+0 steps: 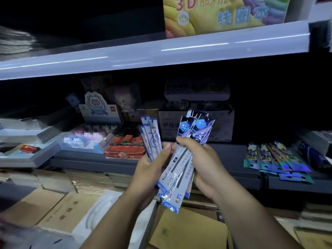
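1. Two hands are raised close in, above flat cardboard boxes (188, 229) at the bottom.
2. Right hand (203, 168): fingers curled round a thick packet bundle (177, 178), thumb clamped across. White-blue packs sit low, purple ones fan out at the top.
3. Left hand (152, 164): grips a thinner fan of white-blue packets (150, 139), just beside the bundle.
4. Lower shelf behind: red 2B pencil box (125, 144), with a cow-figure tray (86, 139) to its left. A dark carton (222, 123) stands behind the bundle. Holographic packs (280, 159) lie to the right.
5. Farthest: pale shelf edge (161, 51) overhead, carrying a bright 3D book (224, 13).
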Action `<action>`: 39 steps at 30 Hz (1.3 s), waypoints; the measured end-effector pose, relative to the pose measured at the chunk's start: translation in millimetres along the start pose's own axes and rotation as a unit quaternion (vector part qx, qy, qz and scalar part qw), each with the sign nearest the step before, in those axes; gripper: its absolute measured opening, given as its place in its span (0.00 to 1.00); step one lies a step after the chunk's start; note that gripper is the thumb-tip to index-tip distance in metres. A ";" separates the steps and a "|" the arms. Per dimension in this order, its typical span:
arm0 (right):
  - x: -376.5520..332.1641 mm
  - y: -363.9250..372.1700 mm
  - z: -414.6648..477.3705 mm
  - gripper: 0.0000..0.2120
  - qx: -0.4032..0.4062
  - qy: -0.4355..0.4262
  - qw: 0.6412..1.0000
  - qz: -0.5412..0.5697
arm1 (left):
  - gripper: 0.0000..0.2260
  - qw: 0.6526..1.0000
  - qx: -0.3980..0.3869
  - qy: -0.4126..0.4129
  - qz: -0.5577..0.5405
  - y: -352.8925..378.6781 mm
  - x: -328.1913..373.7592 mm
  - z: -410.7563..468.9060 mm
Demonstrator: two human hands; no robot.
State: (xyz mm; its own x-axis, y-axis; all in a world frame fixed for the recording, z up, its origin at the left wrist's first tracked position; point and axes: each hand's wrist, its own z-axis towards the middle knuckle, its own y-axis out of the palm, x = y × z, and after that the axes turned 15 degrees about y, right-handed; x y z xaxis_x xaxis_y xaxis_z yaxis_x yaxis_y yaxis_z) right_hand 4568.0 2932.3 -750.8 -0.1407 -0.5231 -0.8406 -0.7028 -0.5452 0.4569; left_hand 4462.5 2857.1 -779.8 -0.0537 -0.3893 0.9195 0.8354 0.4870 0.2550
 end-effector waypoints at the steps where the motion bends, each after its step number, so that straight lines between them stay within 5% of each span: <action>1: 2.2 0.2 -1.3 0.10 0.000 -0.001 1.000 -0.006 | 0.16 1.000 -0.011 -0.016 -0.016 1.3 -1.6 -3.2; 4: 8.7 -0.7 -2.9 0.08 0.005 -0.011 0.999 -0.037 | 0.21 0.996 -0.080 -0.037 -0.003 2.6 -3.3 -7.9; 11: 13.0 -8.8 -7.9 0.09 -0.029 -0.126 0.958 -0.254 | 0.14 0.978 -0.192 -0.062 -0.045 -2.2 2.3 -17.9; 21: 25.2 -14.4 -0.1 0.33 -0.025 -0.156 0.945 -0.288 | 0.11 0.989 -0.131 -0.043 -0.046 8.3 1.2 -21.4; 25: 15.8 -13.2 -1.3 0.27 0.042 -0.196 0.949 -0.245 | 0.01 0.982 -0.172 -0.066 -0.042 10.7 1.1 -22.2; 29: -3.1 -19.1 -1.1 0.28 0.133 -0.301 0.928 -0.177 | 0.04 0.968 -0.232 -0.090 0.017 7.1 -4.6 -22.6; 33: -12.5 -24.7 -6.5 0.10 0.160 -0.298 0.923 -0.184 | 0.05 0.957 -0.265 -0.109 0.048 3.7 -2.8 -21.0; 39: -5.2 -21.2 1.1 0.14 0.158 -0.274 0.915 -0.251 | 0.10 0.951 -0.279 -0.125 0.040 2.4 -3.0 -17.8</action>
State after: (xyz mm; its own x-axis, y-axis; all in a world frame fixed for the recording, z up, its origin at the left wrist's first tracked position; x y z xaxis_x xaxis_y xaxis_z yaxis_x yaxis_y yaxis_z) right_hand 4582.9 2947.3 -756.4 -0.0133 0.1953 -0.9807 -0.9292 -0.3646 -0.0600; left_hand 4474.4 2845.6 -787.2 -0.0473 -0.1361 0.9896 0.9989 -0.0106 0.0463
